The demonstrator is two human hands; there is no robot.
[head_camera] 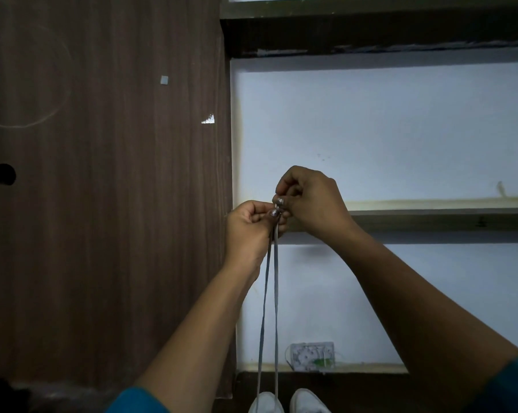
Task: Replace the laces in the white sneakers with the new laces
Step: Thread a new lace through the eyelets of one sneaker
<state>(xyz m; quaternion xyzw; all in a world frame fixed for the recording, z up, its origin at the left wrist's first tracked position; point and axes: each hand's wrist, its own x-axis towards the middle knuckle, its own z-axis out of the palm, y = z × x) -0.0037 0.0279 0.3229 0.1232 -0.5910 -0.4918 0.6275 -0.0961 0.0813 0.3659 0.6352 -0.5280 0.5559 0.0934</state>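
Observation:
Two white sneakers stand at the bottom edge, the left sneaker [266, 403] and the right sneaker [308, 401], only their toes showing. A grey lace [275, 308] rises in two taut strands from the left sneaker up to my hands. My left hand [248, 226] pinches one lace end between thumb and fingers. Just above and to its right, my right hand [308, 198] pinches the other end, the two tips held side by side. Both hands are raised high in front of the wall.
A dark wooden panel [102, 189] fills the left half, with a round hole [4, 174]. Pale wall with dark shelves [430, 222] lies to the right. A white wall socket [311, 354] sits low, above the dark floor.

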